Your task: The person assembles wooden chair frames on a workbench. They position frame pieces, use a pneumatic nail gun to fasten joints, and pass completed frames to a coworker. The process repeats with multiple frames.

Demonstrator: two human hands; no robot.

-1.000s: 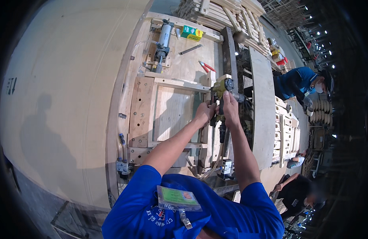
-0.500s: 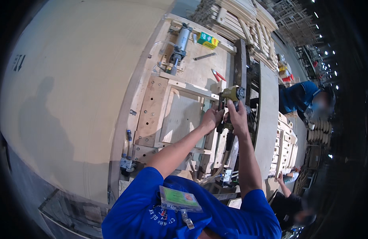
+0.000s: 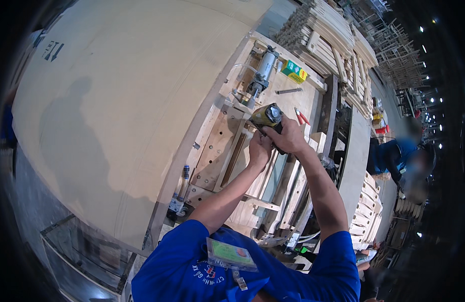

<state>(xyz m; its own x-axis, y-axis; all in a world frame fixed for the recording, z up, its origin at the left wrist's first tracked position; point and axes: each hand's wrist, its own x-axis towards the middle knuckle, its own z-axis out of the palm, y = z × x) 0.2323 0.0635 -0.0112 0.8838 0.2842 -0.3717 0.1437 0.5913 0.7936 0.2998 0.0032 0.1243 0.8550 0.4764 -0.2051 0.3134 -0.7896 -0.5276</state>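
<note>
My right hand (image 3: 289, 137) grips an olive-yellow and black nail gun (image 3: 262, 117), its dark end cap tilted up. Close below the tool's head, my left hand (image 3: 260, 150) has its fingers curled against it; the fingertips are partly hidden. Beneath both hands lies a light wooden frame in a wooden jig (image 3: 211, 154) with bolts and holes. My forearms and the tool cover much of that frame. Beyond the tool, a pneumatic cylinder (image 3: 265, 66) is mounted on the bench.
Red-handled pliers (image 3: 302, 116), a metal bar (image 3: 288, 91) and a green-yellow box (image 3: 294, 71) lie on the far bench. A large cardboard sheet (image 3: 121, 100) fills the left. Stacked wooden parts (image 3: 333, 40) stand behind. A co-worker in blue (image 3: 393, 156) is at the right.
The nail gun and both hands have moved left across the jig, away from its right edge. The view has shifted, so the bench appears farther right and lower.
</note>
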